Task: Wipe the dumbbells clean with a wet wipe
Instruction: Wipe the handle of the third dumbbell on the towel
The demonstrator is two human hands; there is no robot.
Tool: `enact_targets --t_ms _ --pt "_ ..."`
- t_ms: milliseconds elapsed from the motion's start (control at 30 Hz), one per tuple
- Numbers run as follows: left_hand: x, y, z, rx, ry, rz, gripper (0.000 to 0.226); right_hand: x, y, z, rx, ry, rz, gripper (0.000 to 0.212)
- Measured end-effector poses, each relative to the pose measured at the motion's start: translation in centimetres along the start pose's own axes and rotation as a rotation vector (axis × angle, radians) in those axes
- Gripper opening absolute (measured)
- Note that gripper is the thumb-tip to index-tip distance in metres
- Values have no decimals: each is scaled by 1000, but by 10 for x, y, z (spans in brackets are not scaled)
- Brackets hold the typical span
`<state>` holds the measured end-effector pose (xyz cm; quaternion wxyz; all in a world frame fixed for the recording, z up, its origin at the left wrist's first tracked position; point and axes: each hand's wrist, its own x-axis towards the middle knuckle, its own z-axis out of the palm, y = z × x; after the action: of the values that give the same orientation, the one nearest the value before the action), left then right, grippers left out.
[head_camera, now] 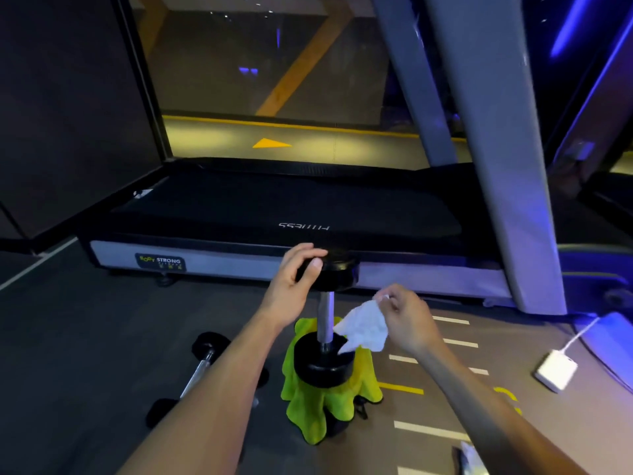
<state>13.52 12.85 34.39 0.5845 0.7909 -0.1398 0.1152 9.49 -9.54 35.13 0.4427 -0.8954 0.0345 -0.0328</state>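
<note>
A black dumbbell (pixel 325 323) stands upright on a green cloth (pixel 366 378) draped over a low object. My left hand (pixel 294 282) grips its top head from the left side. My right hand (pixel 407 317) pinches a crumpled white wet wipe (pixel 364 327), which hangs just right of the chrome handle and brushes the lower head. A second dumbbell (pixel 202 368) lies on the floor to the left, partly hidden by my left forearm.
A treadmill (pixel 239 214) with a grey frame runs across behind the dumbbell, its grey upright post (pixel 496 166) at the right. A white power adapter (pixel 556 370) with its cable lies on the floor at the right. A packet (pixel 471 457) shows at the bottom edge.
</note>
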Motion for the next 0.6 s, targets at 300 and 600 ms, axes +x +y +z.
enact_targets --t_ms 300,600 --pt "-6 -4 3 5 39 59 18 -14 31 30 816 84 530 15" --pt "-8 -6 6 1 62 50 22 -4 39 63 856 257 413 21"
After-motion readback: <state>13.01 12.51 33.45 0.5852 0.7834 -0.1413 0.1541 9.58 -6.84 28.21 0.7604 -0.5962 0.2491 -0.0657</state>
